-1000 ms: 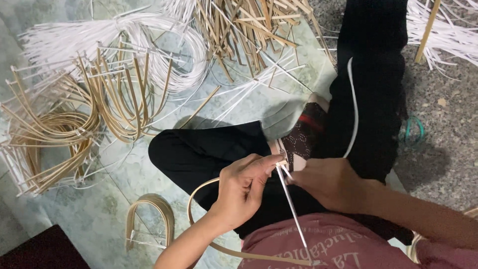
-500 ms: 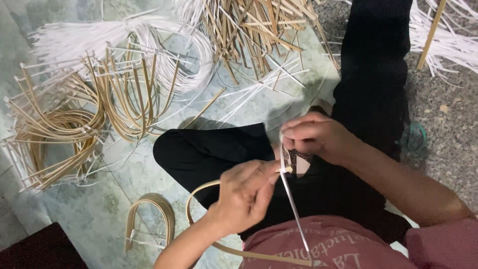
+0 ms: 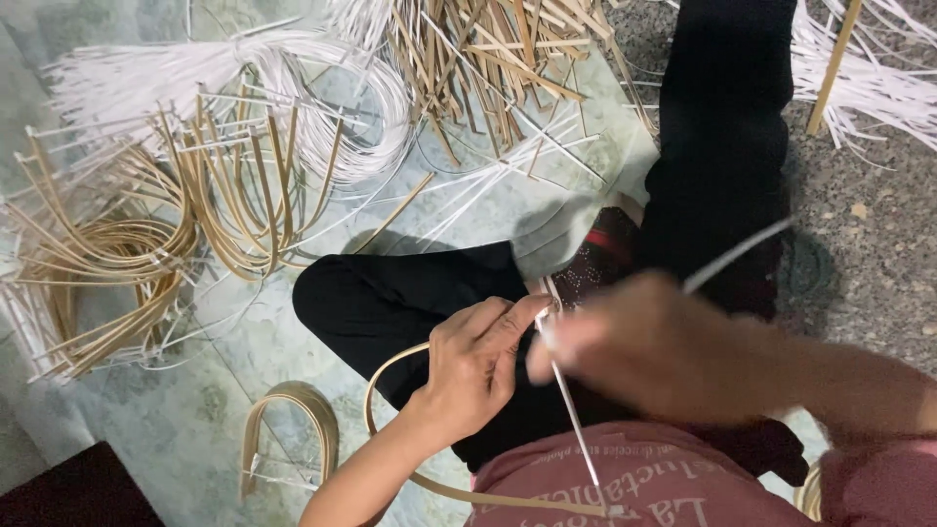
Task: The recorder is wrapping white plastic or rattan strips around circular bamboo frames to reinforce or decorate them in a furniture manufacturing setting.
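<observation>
Down over the lap, the left hand (image 3: 478, 366) curls its fingers, pinching a thin white strip (image 3: 569, 410) beside a tan cane loop (image 3: 390, 376). Whether the blurred right hand (image 3: 664, 351) is closed, I cannot tell — another white strand (image 3: 737, 256) trails from it. Cane bundles (image 3: 146, 244) lie at the mat's (image 3: 488, 205) left edge — well apart.

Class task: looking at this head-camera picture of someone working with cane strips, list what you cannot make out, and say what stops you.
- Right hand: motion blur; its grip cannot be told.
- White strip: its upper end is hidden between the hands, its lower end lost on the pink shirt.
- Tan cane loop: partly hidden behind the left hand.
- Cane coils: cut off by the left edge.
- White bundle: cut off by the right edge.
</observation>
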